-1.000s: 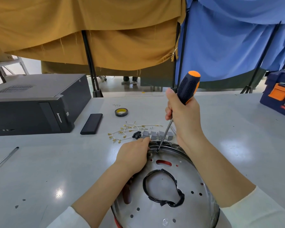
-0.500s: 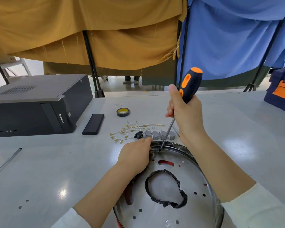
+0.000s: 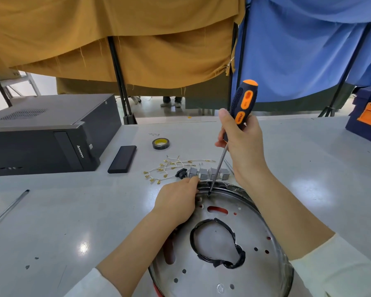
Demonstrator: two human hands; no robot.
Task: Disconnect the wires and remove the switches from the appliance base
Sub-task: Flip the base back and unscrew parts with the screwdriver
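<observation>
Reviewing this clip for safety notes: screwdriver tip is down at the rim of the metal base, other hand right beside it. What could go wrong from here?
1. The screwdriver tip sits close to the left hand fingers gripping the appliance base rim; a slip could jab them.
2. The base is steadied by that one hand only, so it may shift under pressure.
3. The removed switches and wires lie just beyond the rim; a slip could scatter them.
</observation>
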